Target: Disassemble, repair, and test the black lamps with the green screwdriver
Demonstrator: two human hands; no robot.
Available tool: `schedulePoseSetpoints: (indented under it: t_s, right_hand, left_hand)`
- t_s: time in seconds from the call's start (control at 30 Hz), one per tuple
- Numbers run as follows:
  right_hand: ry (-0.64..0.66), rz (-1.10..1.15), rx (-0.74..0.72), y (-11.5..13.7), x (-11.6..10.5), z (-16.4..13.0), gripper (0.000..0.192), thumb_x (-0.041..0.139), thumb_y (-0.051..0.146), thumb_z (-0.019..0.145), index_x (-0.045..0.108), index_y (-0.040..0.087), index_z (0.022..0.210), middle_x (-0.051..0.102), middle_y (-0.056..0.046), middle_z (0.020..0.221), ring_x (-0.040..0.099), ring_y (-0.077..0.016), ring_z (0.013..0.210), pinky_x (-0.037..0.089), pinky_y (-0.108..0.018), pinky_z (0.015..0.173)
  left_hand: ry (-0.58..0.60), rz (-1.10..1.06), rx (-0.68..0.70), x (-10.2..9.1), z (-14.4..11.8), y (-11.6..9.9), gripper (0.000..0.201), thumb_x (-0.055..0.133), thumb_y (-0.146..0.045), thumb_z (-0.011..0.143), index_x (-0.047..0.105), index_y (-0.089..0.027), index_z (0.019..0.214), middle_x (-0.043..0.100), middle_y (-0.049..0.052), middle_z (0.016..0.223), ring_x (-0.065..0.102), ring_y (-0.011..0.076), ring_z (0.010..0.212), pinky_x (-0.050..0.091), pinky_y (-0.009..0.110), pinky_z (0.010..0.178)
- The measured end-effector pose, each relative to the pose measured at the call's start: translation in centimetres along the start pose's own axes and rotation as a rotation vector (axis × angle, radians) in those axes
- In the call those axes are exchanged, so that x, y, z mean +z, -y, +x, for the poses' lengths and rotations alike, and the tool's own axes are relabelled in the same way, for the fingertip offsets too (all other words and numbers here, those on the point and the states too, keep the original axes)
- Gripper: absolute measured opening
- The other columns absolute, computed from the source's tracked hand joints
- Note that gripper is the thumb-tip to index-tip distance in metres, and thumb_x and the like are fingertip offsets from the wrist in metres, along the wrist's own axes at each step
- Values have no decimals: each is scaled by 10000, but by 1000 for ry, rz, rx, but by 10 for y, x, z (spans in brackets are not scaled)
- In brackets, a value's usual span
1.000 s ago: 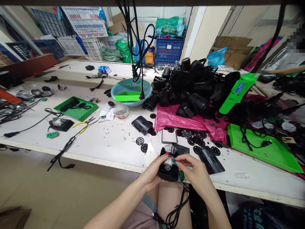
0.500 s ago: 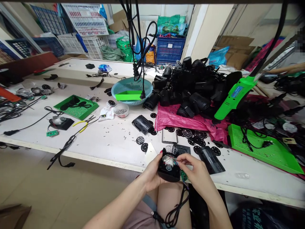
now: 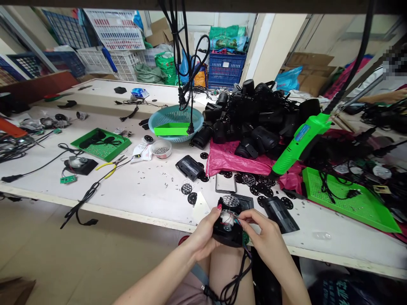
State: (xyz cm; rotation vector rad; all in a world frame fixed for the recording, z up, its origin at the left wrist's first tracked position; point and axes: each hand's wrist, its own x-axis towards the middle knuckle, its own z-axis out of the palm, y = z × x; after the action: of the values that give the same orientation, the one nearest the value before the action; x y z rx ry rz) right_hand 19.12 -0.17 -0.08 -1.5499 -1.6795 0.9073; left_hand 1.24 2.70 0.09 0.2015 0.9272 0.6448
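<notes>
My left hand [image 3: 205, 235] is closed around the left side of a black plastic housing [image 3: 229, 238] at the table's front edge. Inside the housing sits a white motor [image 3: 227, 219] with thin wires around it. My right hand [image 3: 262, 231] pinches the thin wires at the motor's right side, thumb and forefinger together. A green circuit board [image 3: 245, 238] shows partly below the right fingers. From it a black power cord [image 3: 237, 275] hangs down over the lap, its plug near the knees. Behind the housing lie a clear perforated disc [image 3: 230, 201] and a dark flat part.
A green electric screwdriver [image 3: 294, 146] hangs at the right, over pink sacking [image 3: 235, 157]. Beyond is a heap of black housings [image 3: 254, 110]. A green tray [image 3: 352, 199] stands right; a blue basket [image 3: 159, 116], a screw bowl [image 3: 161, 149] and yellow-handled pliers [image 3: 110, 167] lie left. Black discs and screws are scattered.
The green screwdriver has swung left and down a little. Both hands and the housing sit slightly lower in view. The right hand still pinches at the wires beside the motor.
</notes>
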Motion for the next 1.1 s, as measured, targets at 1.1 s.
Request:
schedulePoseSetpoints:
  t_s: [1.1]
  right_hand:
    - [-532, 356, 200, -12, 28, -56, 410, 588, 465, 927, 545, 237, 1265, 656, -97, 1170, 647, -230, 1102, 549, -331, 919]
  left_hand:
    - [113, 149, 119, 24, 3, 15, 595, 587, -584, 910, 555, -230, 1388, 639, 98, 1345, 563, 260, 1211, 469, 291, 858]
